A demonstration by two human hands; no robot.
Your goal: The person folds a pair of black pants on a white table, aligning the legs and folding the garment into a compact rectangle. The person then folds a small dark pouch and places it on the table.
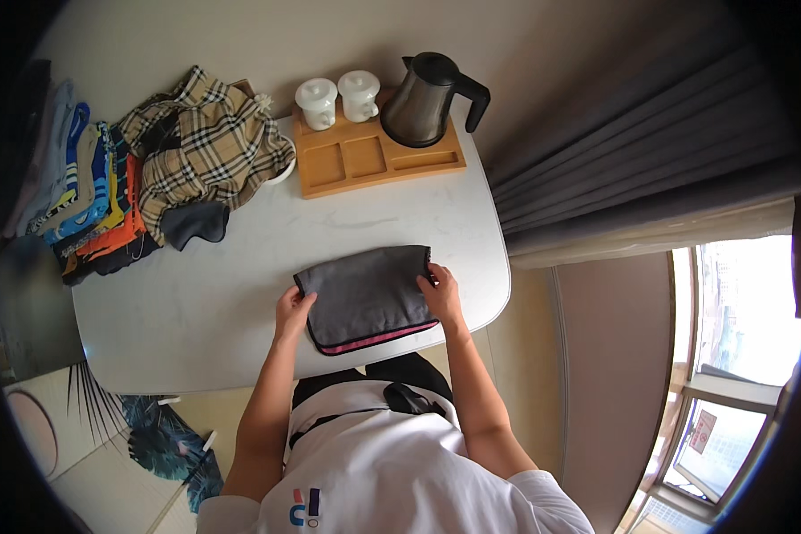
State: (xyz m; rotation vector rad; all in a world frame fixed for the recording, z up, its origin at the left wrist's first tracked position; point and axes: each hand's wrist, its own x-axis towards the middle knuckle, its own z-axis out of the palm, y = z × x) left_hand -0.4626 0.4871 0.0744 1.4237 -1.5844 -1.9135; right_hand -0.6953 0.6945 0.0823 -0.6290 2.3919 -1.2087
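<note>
A grey cloth [367, 290] with black edging lies folded on the white table [253, 314] in front of me, and a strip of its pink underside shows along the near edge. My left hand [295, 308] pinches its left side between thumb and fingers. On the opposite side, my right hand [442, 294] grips the right edge, thumb on top and fingers at the rim. Whether the cloth's far side is raised off the table, I cannot tell.
At the back stands a wooden tray [314, 190] bearing a dark kettle [417, 107] and two lidded white cups [318, 107] [359, 99]. Leftward lie a checked garment [207, 147], a small dark cloth [195, 223] and a row of folded clothes [87, 193]. A grey curtain [641, 147] hangs at the right.
</note>
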